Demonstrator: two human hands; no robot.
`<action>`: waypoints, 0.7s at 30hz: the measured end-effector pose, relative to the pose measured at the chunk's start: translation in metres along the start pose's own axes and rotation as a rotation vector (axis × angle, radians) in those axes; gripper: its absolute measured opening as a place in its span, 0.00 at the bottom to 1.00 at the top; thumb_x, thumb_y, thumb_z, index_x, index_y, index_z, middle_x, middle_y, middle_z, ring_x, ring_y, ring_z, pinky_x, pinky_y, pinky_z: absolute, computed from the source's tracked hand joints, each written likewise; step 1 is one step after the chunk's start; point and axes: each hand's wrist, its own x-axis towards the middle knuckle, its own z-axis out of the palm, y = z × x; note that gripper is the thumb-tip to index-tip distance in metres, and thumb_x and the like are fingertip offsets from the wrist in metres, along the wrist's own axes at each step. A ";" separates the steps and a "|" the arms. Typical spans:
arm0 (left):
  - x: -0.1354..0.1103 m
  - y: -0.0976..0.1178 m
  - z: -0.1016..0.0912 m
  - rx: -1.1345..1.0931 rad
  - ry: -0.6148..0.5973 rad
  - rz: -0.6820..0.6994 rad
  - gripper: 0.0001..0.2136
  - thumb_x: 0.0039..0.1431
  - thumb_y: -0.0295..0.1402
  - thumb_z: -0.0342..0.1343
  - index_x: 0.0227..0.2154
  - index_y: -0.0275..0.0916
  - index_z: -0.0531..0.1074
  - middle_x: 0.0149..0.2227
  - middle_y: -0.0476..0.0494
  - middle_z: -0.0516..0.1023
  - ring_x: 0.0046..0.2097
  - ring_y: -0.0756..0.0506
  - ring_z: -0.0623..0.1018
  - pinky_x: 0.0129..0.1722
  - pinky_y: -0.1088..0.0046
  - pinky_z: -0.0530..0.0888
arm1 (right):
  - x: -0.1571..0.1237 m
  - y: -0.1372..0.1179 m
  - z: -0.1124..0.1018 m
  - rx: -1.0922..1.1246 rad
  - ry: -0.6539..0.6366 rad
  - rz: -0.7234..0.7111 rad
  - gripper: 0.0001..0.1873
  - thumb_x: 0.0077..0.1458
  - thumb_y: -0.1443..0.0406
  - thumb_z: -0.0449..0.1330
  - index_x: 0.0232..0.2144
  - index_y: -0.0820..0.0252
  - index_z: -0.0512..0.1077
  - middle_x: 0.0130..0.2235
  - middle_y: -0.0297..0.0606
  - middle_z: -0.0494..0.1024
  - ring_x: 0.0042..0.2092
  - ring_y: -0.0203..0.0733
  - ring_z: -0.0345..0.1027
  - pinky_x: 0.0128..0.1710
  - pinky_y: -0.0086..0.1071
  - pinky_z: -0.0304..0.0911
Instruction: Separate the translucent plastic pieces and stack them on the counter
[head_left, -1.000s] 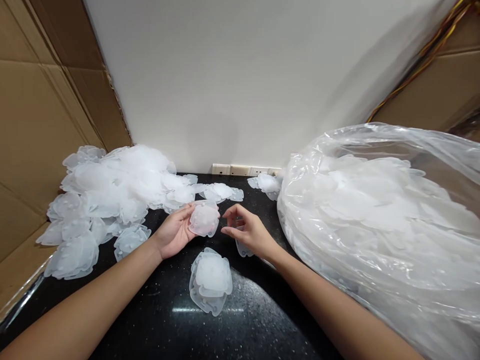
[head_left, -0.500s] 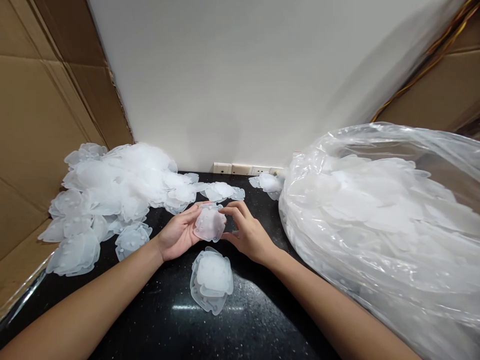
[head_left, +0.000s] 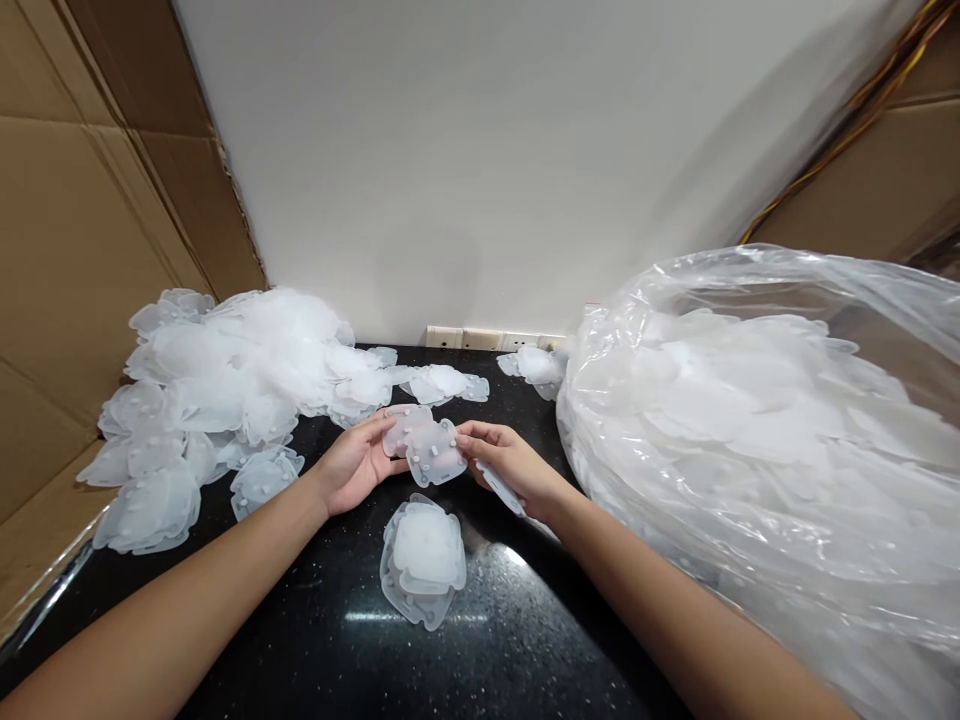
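Note:
My left hand [head_left: 361, 466] pinches a translucent white plastic piece [head_left: 402, 428], thin and flat with a wavy outline, between thumb and fingers. Partly overlapping it is a second such piece [head_left: 436, 455] with small raised nubs, gripped at its right edge by my right hand [head_left: 517, 468]. Another flat piece [head_left: 501, 488] lies tucked under the right palm, seen nearly edge-on. Below the hands, a small stack of the same pieces [head_left: 424, 555] rests on the black speckled countertop [head_left: 315, 610].
A large heap of these pieces [head_left: 247, 350] covers the left side, beside a cardboard panel [head_left: 67, 200]. On the right bulges a clear plastic bag [head_left: 750, 420] full of them. Small piles [head_left: 442, 382] lie by the wall sockets [head_left: 484, 340] at the back.
The pieces, stacked together in my left hand before, are now separated: my right hand has drawn one rightward and has another under its palm. The stack on the countertop is unchanged.

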 end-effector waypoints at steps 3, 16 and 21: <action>0.000 0.003 0.001 -0.030 -0.007 -0.006 0.12 0.66 0.33 0.50 0.45 0.35 0.74 0.46 0.33 0.81 0.46 0.39 0.81 0.45 0.60 0.77 | 0.002 0.001 -0.003 0.052 -0.011 0.065 0.26 0.37 0.49 0.73 0.30 0.61 0.73 0.21 0.25 0.65 0.20 0.27 0.48 0.18 0.25 0.40; -0.003 0.005 0.001 -0.057 -0.140 -0.034 0.17 0.67 0.41 0.49 0.49 0.34 0.71 0.49 0.29 0.79 0.48 0.37 0.81 0.55 0.54 0.71 | -0.005 0.001 -0.003 -0.707 -0.015 -0.308 0.08 0.55 0.59 0.64 0.30 0.57 0.72 0.28 0.32 0.72 0.29 0.36 0.61 0.31 0.30 0.56; -0.008 0.004 0.008 -0.055 -0.209 -0.052 0.18 0.68 0.43 0.47 0.49 0.34 0.70 0.50 0.30 0.78 0.51 0.37 0.79 0.56 0.51 0.70 | -0.001 0.006 -0.006 -1.028 0.113 -0.515 0.16 0.51 0.70 0.63 0.43 0.53 0.70 0.39 0.34 0.71 0.35 0.38 0.66 0.34 0.31 0.59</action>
